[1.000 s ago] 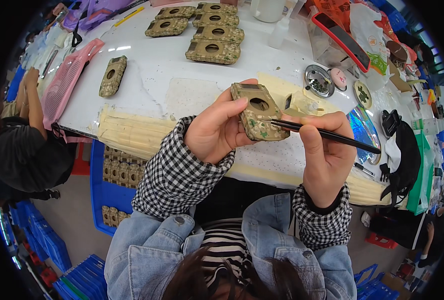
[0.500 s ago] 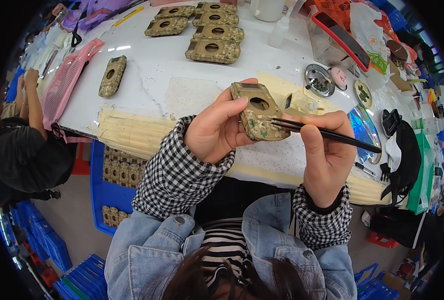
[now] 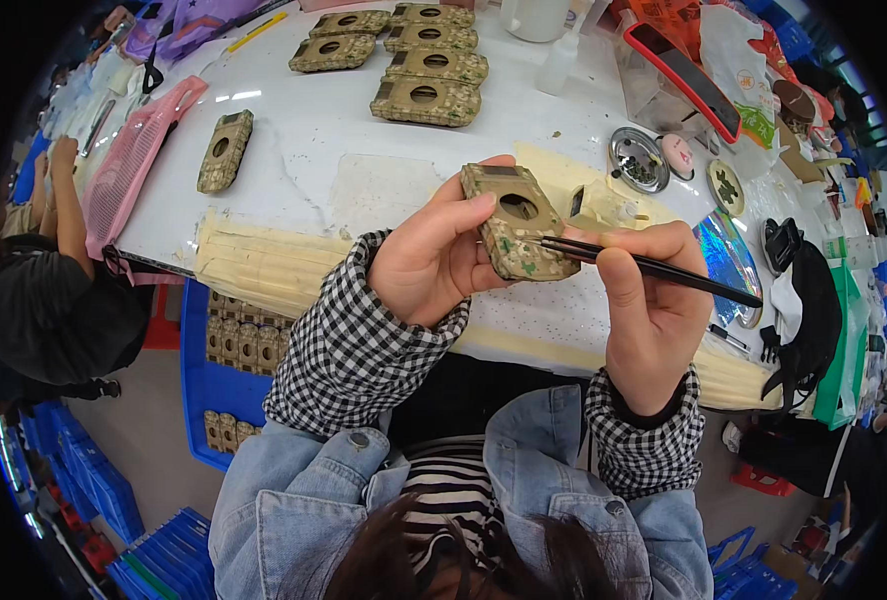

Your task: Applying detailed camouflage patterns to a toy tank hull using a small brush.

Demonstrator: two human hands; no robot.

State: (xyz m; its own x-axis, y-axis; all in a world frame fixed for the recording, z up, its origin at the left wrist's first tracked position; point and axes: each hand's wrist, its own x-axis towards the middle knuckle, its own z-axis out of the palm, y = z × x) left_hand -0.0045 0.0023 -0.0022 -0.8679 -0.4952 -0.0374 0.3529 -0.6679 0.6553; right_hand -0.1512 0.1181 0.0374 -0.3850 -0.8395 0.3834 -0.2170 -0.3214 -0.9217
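My left hand (image 3: 426, 258) is closed around a camouflage-patterned model tank hull (image 3: 504, 247), with the thumb along its left edge. The hull is tilted and has a round hole in its top. In my right hand (image 3: 654, 305) is a pair of black tweezers (image 3: 679, 275), pinched between thumb and fingers. Their tips touch the hull's top surface below the hole. Whether a small part sits between the tips, I cannot make out. A small open bottle (image 3: 621, 210) stands just beyond the hull on the tape-covered tabletop.
Several similar hulls (image 3: 426, 100) stand at the back; one lone hull (image 3: 221, 152) lies to the left. A round metal tin (image 3: 639, 160) with small dark bits is at right, near a red-cased phone (image 3: 682, 80). A blue crate (image 3: 199, 380) of hulls sits below. Someone works at far left.
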